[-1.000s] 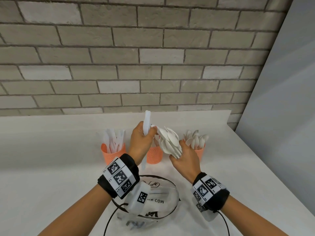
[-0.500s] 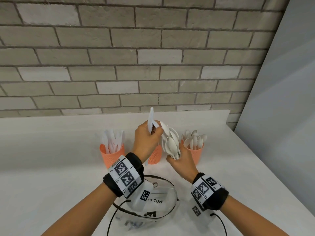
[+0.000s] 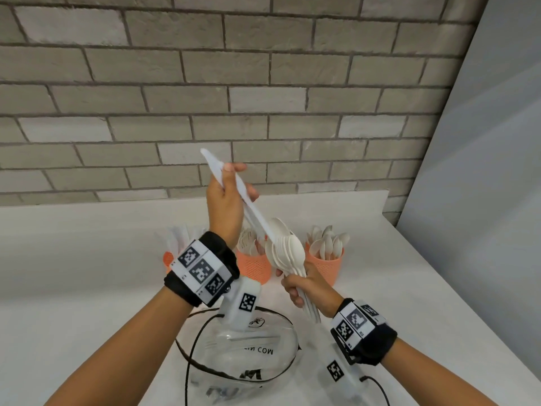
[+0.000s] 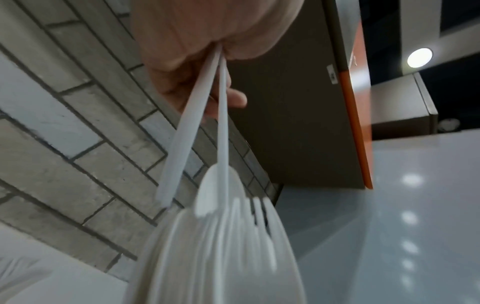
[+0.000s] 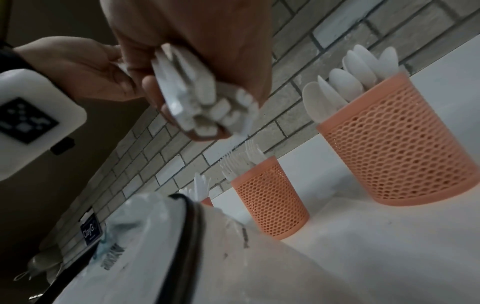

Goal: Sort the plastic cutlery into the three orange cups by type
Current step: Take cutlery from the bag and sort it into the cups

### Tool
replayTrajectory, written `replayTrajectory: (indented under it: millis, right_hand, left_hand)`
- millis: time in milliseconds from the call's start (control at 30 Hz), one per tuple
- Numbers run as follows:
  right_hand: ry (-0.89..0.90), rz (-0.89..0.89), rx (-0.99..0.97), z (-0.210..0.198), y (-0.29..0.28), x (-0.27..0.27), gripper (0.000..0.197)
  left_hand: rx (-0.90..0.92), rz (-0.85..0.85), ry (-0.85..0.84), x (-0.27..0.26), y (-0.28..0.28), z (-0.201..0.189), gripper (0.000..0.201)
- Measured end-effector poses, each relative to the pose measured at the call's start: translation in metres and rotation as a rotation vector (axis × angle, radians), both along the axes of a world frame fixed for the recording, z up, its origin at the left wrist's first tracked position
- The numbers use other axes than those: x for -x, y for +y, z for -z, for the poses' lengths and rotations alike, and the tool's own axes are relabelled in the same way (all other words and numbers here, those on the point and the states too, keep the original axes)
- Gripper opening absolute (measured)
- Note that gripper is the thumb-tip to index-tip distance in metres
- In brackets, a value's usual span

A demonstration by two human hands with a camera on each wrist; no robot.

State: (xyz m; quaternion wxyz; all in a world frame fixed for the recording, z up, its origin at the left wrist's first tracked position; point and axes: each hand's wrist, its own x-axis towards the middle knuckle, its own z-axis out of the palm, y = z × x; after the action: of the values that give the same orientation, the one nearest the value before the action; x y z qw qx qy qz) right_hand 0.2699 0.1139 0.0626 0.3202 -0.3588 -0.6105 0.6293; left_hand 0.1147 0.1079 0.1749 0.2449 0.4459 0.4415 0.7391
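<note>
My left hand (image 3: pixel 227 200) is raised above the cups and grips white plastic knives (image 3: pixel 240 191), tips pointing up-left; the left wrist view shows two handles (image 4: pixel 192 115) running down from the left hand (image 4: pixel 207 37). Their lower ends reach the spoon bundle (image 3: pixel 288 249), which my right hand (image 3: pixel 304 288) grips by the handles. The handle ends (image 5: pixel 197 102) stick out of the right hand (image 5: pixel 202 51). Three orange mesh cups stand behind: the left cup (image 3: pixel 168 259) with knives, the middle cup (image 3: pixel 254 266) with forks, the right cup (image 3: pixel 328 266) with spoons.
A clear plastic bag (image 3: pixel 243 353) with a black rim lies on the white counter (image 3: pixel 87 288) in front of me, under my wrists. A brick wall (image 3: pixel 263 98) backs the counter and a grey panel (image 3: pixel 483 200) closes its right side.
My left hand has risen up and to the left, drawing the knives out of the bundle and tilting their tips up-left. The right hand has stayed near the middle cup with the spoons.
</note>
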Motion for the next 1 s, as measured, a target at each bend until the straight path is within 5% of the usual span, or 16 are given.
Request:
replayTrajectory:
  millis: [100,167,400,600,767,1000]
  right_hand:
    - [-0.033,-0.04,-0.019,0.001,0.0,-0.001,0.01]
    - [-0.042,-0.038,-0.034,0.001,0.0,-0.002,0.008]
    - [-0.104,0.1,-0.165,-0.001,0.006,-0.004,0.023]
    - [-0.135,0.15,-0.28,-0.006,0.012,-0.002,0.027]
    - [-0.179,0.173,-0.359,-0.002,0.013,-0.002,0.03]
    - [-0.145,0.05,-0.255,-0.004,0.014,-0.004,0.016]
  left_hand:
    - [0.015,0.033,-0.199,0.012,0.007,-0.01,0.029]
    - [0.074,0.03,-0.184,0.018,0.01,-0.013,0.019]
    - [0.242,0.083,0.387,0.013,-0.003,0.013,0.014]
    - [0.307,0.205,0.487,-0.001,-0.016,0.041,0.015]
    - [0.34,0.241,0.483,-0.002,-0.014,0.045,0.015]
    - [0.403,0.278,0.265,-0.003,-0.002,0.045,0.007]
